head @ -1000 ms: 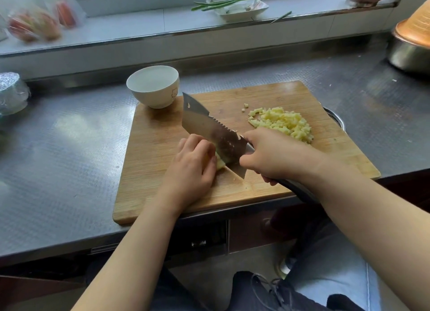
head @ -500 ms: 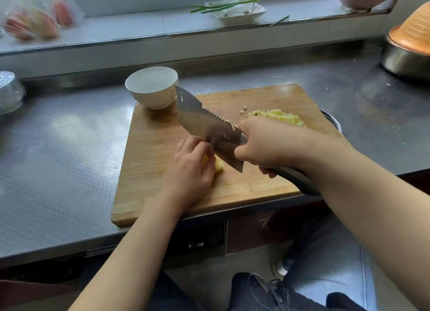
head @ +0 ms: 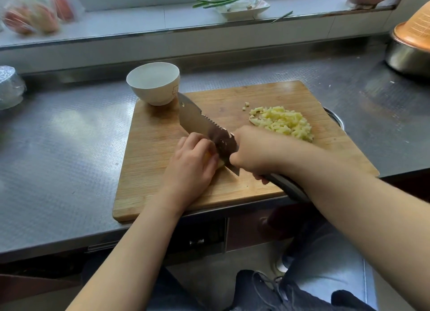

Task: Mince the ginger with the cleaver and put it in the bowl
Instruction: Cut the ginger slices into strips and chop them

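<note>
On the wooden cutting board (head: pixel 158 175) my left hand (head: pixel 193 164) curls over a small yellow piece of ginger (head: pixel 220 163), which is mostly hidden under my fingers. My right hand (head: pixel 253 152) grips the dark handle of the cleaver (head: pixel 200 122); its blade slants across the board and meets the ginger beside my left knuckles. A pile of minced ginger (head: pixel 282 122) lies on the right part of the board. The empty white bowl (head: pixel 154 83) stands at the board's far left corner.
The board lies on a steel counter (head: pixel 58 147) and overhangs its front edge. A metal pot with an orange colander (head: pixel 411 45) stands at the far right. A white dish with green onions (head: pixel 242 6) and bagged food (head: pixel 35 15) sit on the sill. A foil-covered container (head: pixel 9 87) is far left.
The cleaver rose off the ginger half a second ago and has come back down beside my left knuckles. My left hand has stayed on the ginger.
</note>
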Tool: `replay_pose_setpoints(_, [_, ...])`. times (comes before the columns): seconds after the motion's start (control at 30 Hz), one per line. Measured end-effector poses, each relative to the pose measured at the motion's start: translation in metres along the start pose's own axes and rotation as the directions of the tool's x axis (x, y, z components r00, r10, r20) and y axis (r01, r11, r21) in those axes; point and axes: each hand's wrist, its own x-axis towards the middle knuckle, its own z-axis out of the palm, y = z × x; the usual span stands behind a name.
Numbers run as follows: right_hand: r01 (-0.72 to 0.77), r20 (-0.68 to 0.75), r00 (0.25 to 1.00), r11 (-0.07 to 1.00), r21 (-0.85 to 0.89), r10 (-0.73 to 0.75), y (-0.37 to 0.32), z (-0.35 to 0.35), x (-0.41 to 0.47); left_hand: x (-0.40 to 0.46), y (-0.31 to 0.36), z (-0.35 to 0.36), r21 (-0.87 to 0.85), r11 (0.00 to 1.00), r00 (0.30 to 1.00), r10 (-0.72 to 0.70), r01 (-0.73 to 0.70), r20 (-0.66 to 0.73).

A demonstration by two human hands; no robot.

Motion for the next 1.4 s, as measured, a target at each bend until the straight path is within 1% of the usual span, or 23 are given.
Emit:
replay_pose_setpoints(0.1, [-0.007,-0.060,0.998,0.995,0.100,0.013,0.012,0.010,-0.006,-0.001,0.000,-0.002,-0.005,1.000,1.000,0.007,-0.007,-0.026])
replay_pose_setpoints(0.2, [-0.038,-0.044,0.998,0.969,0.246,0.050,0.021,0.004,-0.008,-0.003,0.001,-0.005,-0.036,0.999,0.999,0.009,-0.011,-0.045])
replay_pose_setpoints(0.27, [-0.029,-0.036,0.999,0.961,0.275,0.040,0.024,0.000,-0.009,-0.003,0.001,-0.006,-0.034,0.999,0.999,0.008,-0.009,-0.043])
replay_pose_setpoints(0.5, [0.060,-0.087,0.995,0.980,0.188,-0.044,0.019,-0.010,-0.018,-0.002,0.002,-0.005,0.017,1.000,1.000,-0.006,0.006,-0.004])
replay_pose_setpoints(0.63, [0.085,-0.074,0.994,0.990,0.111,-0.077,0.012,-0.013,-0.023,-0.002,0.002,-0.004,0.017,1.000,1.000,-0.015,0.015,0.000])
replay_pose_setpoints(0.97, [-0.012,0.072,0.997,0.999,0.031,0.010,-0.007,-0.020,-0.001,-0.002,0.001,-0.004,0.032,0.999,1.000,-0.016,0.016,0.011])
replay_pose_setpoints(1.03, [-0.016,0.066,0.998,1.000,0.021,0.015,-0.006,-0.012,0.002,-0.002,0.001,-0.004,0.034,0.999,1.000,-0.014,0.013,0.006])
replay_pose_setpoints(1.1, [-0.005,0.019,1.000,1.000,0.000,0.005,-0.001,0.001,0.001,-0.003,0.001,-0.004,0.029,0.999,1.000,-0.016,0.016,0.001])
replay_pose_setpoints(1.17, [-0.005,-0.046,0.999,1.000,0.017,0.006,0.007,0.010,-0.002,-0.004,0.002,-0.004,0.020,1.000,1.000,-0.002,0.003,-0.018])
replay_pose_setpoints(1.2, [-0.012,-0.060,0.998,0.998,0.057,0.015,0.011,0.012,-0.003,-0.005,0.002,-0.005,0.017,1.000,0.999,0.011,-0.011,-0.035])
replay_pose_setpoints(1.3, [-0.027,-0.037,0.999,0.977,0.213,0.035,0.021,0.006,-0.004,-0.007,0.001,-0.007,0.000,0.999,0.997,0.033,-0.033,-0.074])
replay_pose_setpoints(1.33, [-0.018,-0.029,0.999,0.973,0.232,0.026,0.023,0.003,-0.004,-0.007,0.001,-0.007,-0.005,1.000,0.997,0.029,-0.030,-0.074])
replay_pose_setpoints(1.4, [0.014,-0.038,0.999,0.978,0.209,-0.006,0.024,-0.002,-0.005,-0.006,0.001,-0.007,0.001,1.000,0.998,0.027,-0.027,-0.060])
